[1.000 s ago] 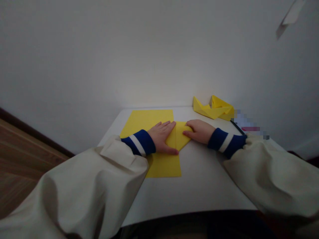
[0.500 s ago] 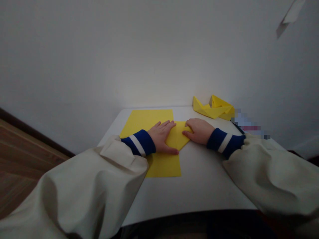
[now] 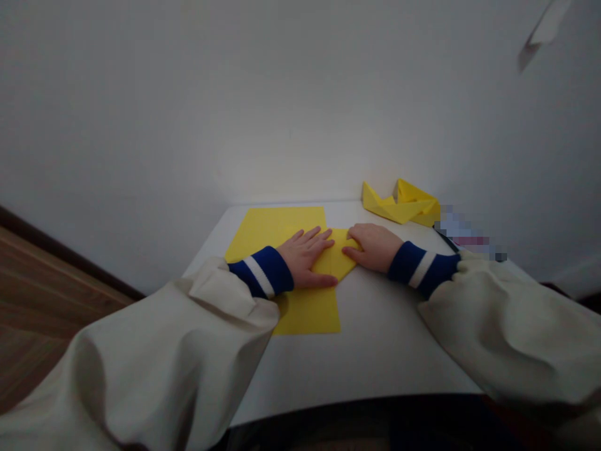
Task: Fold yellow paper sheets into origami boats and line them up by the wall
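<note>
The left hand (image 3: 307,258) lies spread flat on paper (image 3: 340,264); at its three o'clock, the half-curled right hand (image 3: 375,245) grips the paper's edge.

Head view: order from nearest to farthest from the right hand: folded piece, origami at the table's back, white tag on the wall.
1. Folded piece: touching the right hand, on its left.
2. Origami: beyond the hand, toward the back of the table.
3. White tag: farthest, high on the wall, at right.

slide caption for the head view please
Left hand spread on a folded yellow paper piece, right hand gripping its tapered end.
</note>
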### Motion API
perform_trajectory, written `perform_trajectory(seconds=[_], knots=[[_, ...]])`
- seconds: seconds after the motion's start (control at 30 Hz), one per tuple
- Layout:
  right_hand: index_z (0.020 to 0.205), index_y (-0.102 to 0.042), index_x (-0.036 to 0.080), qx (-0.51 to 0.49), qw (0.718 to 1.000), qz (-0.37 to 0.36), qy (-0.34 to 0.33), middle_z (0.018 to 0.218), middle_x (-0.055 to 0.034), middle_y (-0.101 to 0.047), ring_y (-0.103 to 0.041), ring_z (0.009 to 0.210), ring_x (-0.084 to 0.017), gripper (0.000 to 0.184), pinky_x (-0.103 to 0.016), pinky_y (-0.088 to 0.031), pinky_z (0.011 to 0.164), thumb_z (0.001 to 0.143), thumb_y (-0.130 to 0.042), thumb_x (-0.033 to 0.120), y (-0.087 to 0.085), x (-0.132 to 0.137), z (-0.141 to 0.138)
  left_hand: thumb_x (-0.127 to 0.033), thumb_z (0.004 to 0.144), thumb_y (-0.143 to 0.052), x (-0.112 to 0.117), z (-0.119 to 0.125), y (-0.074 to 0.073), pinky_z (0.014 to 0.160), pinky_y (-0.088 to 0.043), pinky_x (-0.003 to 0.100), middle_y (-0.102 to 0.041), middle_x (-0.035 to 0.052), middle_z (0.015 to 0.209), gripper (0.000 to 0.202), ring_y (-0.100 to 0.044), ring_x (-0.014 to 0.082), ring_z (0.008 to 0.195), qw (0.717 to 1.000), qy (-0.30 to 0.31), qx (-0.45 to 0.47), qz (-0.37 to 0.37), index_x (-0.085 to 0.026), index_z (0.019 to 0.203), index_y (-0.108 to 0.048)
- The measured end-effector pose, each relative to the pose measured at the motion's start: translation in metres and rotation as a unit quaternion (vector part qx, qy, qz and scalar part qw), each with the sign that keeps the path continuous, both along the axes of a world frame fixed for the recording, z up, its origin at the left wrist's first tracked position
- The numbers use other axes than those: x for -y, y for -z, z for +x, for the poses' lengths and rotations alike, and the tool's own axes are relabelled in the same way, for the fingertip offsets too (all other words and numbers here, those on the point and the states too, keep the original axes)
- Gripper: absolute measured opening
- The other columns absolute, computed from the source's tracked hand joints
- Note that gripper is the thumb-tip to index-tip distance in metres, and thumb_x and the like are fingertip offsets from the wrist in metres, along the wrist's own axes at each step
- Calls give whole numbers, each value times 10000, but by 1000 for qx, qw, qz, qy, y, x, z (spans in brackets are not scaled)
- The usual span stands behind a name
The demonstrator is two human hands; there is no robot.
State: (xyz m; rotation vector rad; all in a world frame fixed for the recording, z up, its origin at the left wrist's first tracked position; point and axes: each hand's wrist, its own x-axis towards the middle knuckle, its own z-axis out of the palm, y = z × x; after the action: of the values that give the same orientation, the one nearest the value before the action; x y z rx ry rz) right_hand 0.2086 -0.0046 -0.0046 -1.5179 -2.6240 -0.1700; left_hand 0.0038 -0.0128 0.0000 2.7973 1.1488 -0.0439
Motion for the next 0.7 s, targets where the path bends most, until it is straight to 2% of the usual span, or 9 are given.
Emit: perform_trajectory(seconds=[0.33,0.47,0.57,0.63,0.7], knots=[[922,-574,147,-65,997,22,-19,925,-103,-642,-574,847,-239,305,-343,-416,749,813,-472,413,3,3,1,-723,712,-437,-1,-2,3,1106,-142,508,-200,141,1496,945,-155,317,1376,1000,0,0,9,-92,1398,-281],[957,-585,139,-102,993,32,-44,923,-108,-634,-556,842,-223,299,-351,-411,776,816,-493,386,5,1,4,-729,698,-446,1,-2,1,1093,-129,552,-188,121,1503,951,-137,332,1377,1000,-9,-6,10,-115,1403,-271],[947,-629,165,-148,978,88,-121,958,-102,-622,-535,877,-215,276,-363,-399,804,782,-567,378,1,1,5,-740,697,-435,1,-3,1,1076,-125,586,-183,110,1506,948,-127,334,1379,1000,-14,-8,12,-147,1413,-247],[847,-671,207,-175,953,125,-213,933,-75,-632,-530,868,-199,182,-358,-391,801,767,-605,357,-3,4,4,-736,702,-433,0,-5,1,1084,-131,566,-185,113,1505,946,-125,322,1382,1000,-10,-4,19,-146,1416,-238],[734,-676,220,-184,923,107,-320,789,-37,-643,-531,761,-154,154,-316,-400,748,798,-584,327,-7,8,2,-737,707,-424,-1,-6,2,1093,-134,546,-184,125,1504,948,-130,316,1382,1000,-5,-4,22,-127,1412,-246]])
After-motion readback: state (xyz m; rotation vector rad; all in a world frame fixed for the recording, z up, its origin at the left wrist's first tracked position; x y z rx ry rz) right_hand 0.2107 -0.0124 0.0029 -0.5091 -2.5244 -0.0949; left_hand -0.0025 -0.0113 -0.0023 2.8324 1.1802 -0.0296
